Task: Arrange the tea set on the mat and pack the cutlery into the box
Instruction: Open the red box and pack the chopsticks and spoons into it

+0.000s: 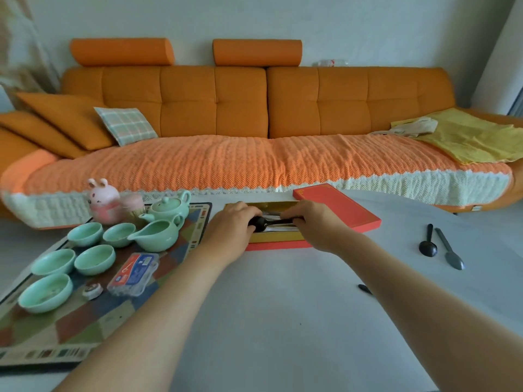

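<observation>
Over open box [278, 245], mid-table: left hand [233, 222] curled round bowl of black spoon [259, 222], right hand [310, 219] pinching handle end, spoon low btwn gold walls atop other pieces. Teapot [169, 206] & cups [85, 233] on mat [93, 329]. Second spoon [428, 246] & pointed utensil [450, 251] well apart at right, unpacked. Likely risk: spoon seated askew, blocking red lid [342, 206] later; box shoved if pressed hard.
</observation>
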Motion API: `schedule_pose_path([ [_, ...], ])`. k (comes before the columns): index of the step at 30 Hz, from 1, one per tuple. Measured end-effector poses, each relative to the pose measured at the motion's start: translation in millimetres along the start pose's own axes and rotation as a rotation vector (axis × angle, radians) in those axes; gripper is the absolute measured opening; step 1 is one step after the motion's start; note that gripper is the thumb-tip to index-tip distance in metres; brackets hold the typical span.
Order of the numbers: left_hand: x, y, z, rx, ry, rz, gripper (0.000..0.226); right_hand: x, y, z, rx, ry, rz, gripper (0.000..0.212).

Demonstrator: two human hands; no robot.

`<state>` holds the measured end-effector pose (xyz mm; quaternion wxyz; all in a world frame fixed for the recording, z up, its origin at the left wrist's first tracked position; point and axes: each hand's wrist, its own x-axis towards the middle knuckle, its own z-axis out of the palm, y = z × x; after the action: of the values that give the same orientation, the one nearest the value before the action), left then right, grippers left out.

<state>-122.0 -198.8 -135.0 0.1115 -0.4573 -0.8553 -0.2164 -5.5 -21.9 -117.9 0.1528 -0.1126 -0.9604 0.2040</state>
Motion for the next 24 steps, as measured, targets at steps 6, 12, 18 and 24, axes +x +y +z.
schedule_pose_path([
  [6, -2, -11, 4, -0.006, -0.057, 0.015, 0.038, 18, 2, 17, -0.047, -0.077, 0.118, 0.043],
  [12, -6, -8, 7, 0.059, -0.154, 0.025, 0.042, 9, -7, 15, -0.038, -0.041, 0.025, 0.042],
  [18, -9, 1, 4, 0.092, -0.118, 0.052, 0.042, -9, -5, 5, -0.036, -0.046, -0.034, 0.04],
  [24, -14, 35, 2, 0.057, -0.004, 0.137, 0.033, -33, 11, -27, -0.022, 0.06, -0.028, 0.028],
])
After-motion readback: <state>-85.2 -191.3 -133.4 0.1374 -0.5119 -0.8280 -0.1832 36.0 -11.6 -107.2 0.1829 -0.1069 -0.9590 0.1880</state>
